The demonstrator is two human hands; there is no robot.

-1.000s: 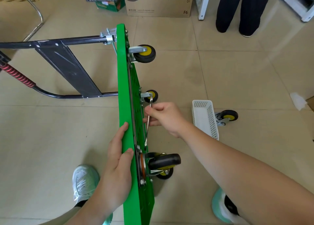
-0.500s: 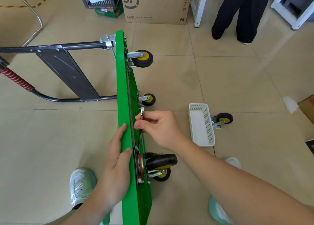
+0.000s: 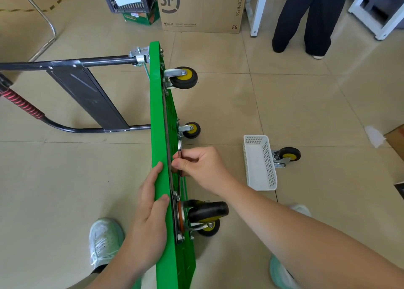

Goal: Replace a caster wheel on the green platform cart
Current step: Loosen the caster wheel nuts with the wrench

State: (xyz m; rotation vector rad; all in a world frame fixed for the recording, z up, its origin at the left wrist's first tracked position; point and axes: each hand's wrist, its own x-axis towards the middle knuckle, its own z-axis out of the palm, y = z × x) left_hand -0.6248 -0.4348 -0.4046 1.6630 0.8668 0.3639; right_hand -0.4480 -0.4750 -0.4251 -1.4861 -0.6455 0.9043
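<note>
Status: green platform cart (image 3: 156, 114) stands on its long edge on the tiled floor, underside facing right, with the black handle (image 3: 87, 92) sticking out to the left. Left hand (image 3: 148, 218) grips the cart's upper edge at my end, with the fingers on the deck side and the thumb on the rim. Right hand (image 3: 201, 168) pinches a wrench (image 3: 179, 150) between thumb and curled fingers, tight against the underside. Its shaft runs toward the mounting plate at my end; can't tell whether the tip sits on a bolt. 4 casters are on the cart: near upper caster (image 3: 207, 211) with black tyre and yellow hub, near lower caster (image 3: 211, 228) just under it, far upper caster (image 3: 184, 77) and far lower caster (image 3: 192, 129). 1 loose caster (image 3: 288, 155) lies on the floor well right of the cart, just beside a white perforated basket (image 3: 260, 164). Cardboard box (image 3: 200, 7) and a person in dark trousers (image 3: 306, 20) stand beyond the cart. Left shoe (image 3: 105, 240) and right shoe (image 3: 282, 273) flank its near end.
</note>
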